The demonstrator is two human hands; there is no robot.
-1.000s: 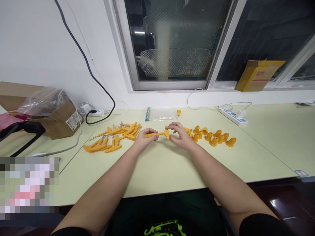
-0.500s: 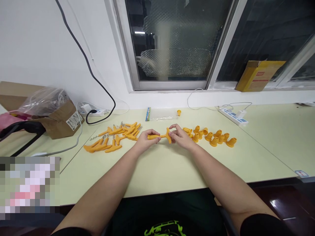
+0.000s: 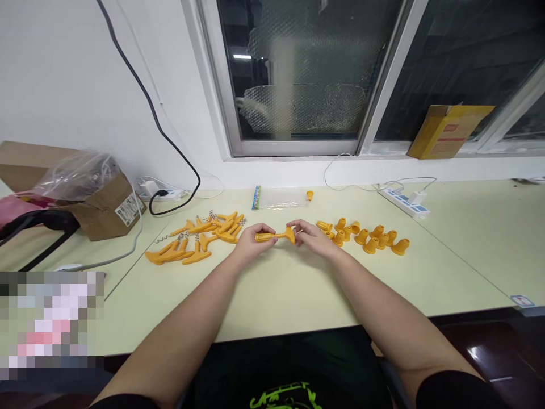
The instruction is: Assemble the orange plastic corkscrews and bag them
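Observation:
Above the middle of the table, my left hand (image 3: pixel 250 245) is closed around a ribbed yellow plastic sleeve (image 3: pixel 264 237). My right hand (image 3: pixel 313 236) pinches the T-shaped handle of a yellow corkscrew (image 3: pixel 290 234). The corkscrew's shank points left, in line with the sleeve, and its metal spiral is out of sight. To the left lies a loose heap of yellow corkscrews (image 3: pixel 196 257) with bare metal spirals. Several yellow bell-shaped sleeves (image 3: pixel 370 245), most of them upright, are grouped just right of my right hand.
A clear plastic bag (image 3: pixel 281 197) lies at the back beside a single yellow sleeve (image 3: pixel 309 195). Power strips stand at the back left (image 3: pixel 170 195) and back right (image 3: pixel 404 203). An open cardboard box (image 3: pixel 113 207) sits at the left. A black cable (image 3: pixel 147 94) hangs down the wall.
The corkscrew's handle has turned about its long axis between the fingers of my right hand. My left hand and the sleeve have stayed nearly in place.

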